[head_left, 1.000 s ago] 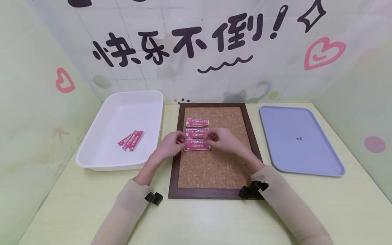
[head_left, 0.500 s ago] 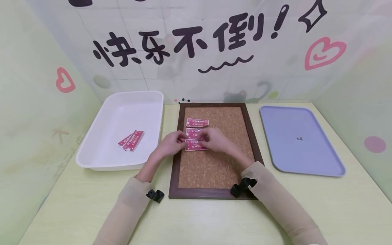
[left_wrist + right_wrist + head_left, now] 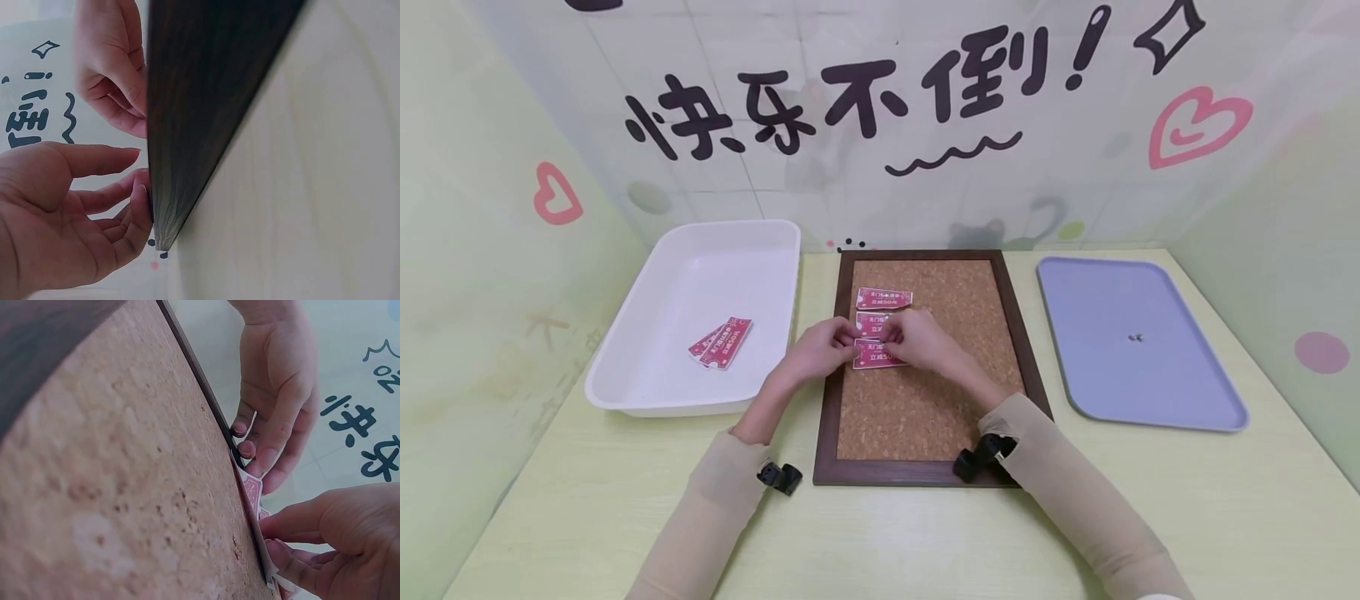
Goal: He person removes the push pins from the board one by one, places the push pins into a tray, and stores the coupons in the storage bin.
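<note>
Three pink coupons lie in a column on the framed corkboard [image 3: 917, 417]: the top one [image 3: 883, 298], the middle one [image 3: 869, 326] and the lowest one [image 3: 871, 355]. My left hand [image 3: 822, 348] holds the left end of the lowest coupon, its thumb and fingertips right at the edge. My right hand [image 3: 922, 339] has thumb and index finger drawn together over that coupon's upper middle, at its small metallic pushpin, which they hide. In the right wrist view both hands meet along the coupon's edge [image 3: 251, 489], close against the cork.
To the left stands a white tray [image 3: 692, 250] with more coupons [image 3: 726, 343] overlapping inside. A blue-grey tray [image 3: 1127, 292] at the right holds a few tiny pushpins [image 3: 1136, 337]. Printed walls close off the back and sides of the pale table [image 3: 880, 542].
My right hand has moved left from the lowest coupon's right end to its middle, covering the pushpin seen there before. My left hand has stayed at the left edge.
</note>
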Tool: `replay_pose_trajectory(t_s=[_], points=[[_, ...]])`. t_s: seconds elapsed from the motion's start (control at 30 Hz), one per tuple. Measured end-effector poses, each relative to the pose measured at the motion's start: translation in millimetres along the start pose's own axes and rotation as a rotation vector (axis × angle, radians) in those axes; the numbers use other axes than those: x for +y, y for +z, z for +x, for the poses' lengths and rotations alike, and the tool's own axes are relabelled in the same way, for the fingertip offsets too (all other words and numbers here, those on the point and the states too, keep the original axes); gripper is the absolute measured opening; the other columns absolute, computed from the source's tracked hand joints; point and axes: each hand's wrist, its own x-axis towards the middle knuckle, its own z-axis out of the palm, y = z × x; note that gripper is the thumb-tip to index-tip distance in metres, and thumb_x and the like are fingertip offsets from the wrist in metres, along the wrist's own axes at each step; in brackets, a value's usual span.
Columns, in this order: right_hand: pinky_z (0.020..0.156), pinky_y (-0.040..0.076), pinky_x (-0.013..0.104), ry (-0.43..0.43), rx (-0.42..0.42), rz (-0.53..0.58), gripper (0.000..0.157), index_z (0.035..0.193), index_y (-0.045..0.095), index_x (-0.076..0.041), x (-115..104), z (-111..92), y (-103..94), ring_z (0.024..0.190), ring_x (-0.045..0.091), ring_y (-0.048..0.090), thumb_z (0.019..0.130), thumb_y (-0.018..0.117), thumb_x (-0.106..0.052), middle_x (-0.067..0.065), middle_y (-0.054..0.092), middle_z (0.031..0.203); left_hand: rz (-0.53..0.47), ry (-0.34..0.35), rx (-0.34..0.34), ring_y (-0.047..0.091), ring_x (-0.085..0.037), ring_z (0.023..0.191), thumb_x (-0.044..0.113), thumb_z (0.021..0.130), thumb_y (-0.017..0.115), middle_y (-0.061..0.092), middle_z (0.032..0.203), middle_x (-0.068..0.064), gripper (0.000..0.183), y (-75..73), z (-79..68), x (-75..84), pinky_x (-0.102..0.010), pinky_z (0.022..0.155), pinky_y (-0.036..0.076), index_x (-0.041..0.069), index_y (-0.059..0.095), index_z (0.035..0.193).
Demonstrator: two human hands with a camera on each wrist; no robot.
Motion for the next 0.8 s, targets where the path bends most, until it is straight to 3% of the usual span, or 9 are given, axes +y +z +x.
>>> replay_pose_trajectory(t_s=[0.27, 0.63, 0.8], points=[[0.065, 0.053, 0.024, -0.006, 0.013, 0.011, 0.004, 0.091, 0.073, -0.001, -1.7, 3.1, -2.4, 0.074, 0.016, 0.063, 0.091, 0.072, -0.004, 0.006, 0.069, 0.083, -0.01, -0.01, 0.007, 0.061, -0.025, 0.089, 0.004, 0.096, 0.063, 0.064, 0.099, -0.014, 0.021, 0.3, -0.5, 0.3, -0.033, 0.076, 0.052, -0.005, 0.063, 0.115], [0.057, 0.051, 0.022, 0.061, -0.014, 0.026, 0.003, 0.091, 0.074, -0.002, -5.4, 6.8, -2.6, 0.067, 0.014, 0.062, 0.091, 0.072, -0.004, 0.006, 0.069, 0.081, -0.015, -0.02, 0.018, 0.06, -0.02, 0.078, 0.002, 0.094, 0.062, 0.064, 0.092, -0.012, 0.02, 0.8, 0.0, 0.6, -0.028, 0.067, 0.049, -0.004, 0.062, 0.114], [0.053, 0.045, 0.02, 0.081, -0.031, 0.025, 0.004, 0.09, 0.073, -0.002, -6.1, 7.3, -4.5, 0.062, 0.012, 0.058, 0.092, 0.071, -0.006, 0.006, 0.069, 0.079, -0.038, -0.041, 0.018, 0.063, -0.02, 0.073, 0.0, 0.094, 0.062, 0.065, 0.089, -0.013, 0.017, 1.9, 0.7, 1.6, -0.028, 0.065, 0.052, -0.004, 0.062, 0.111]])
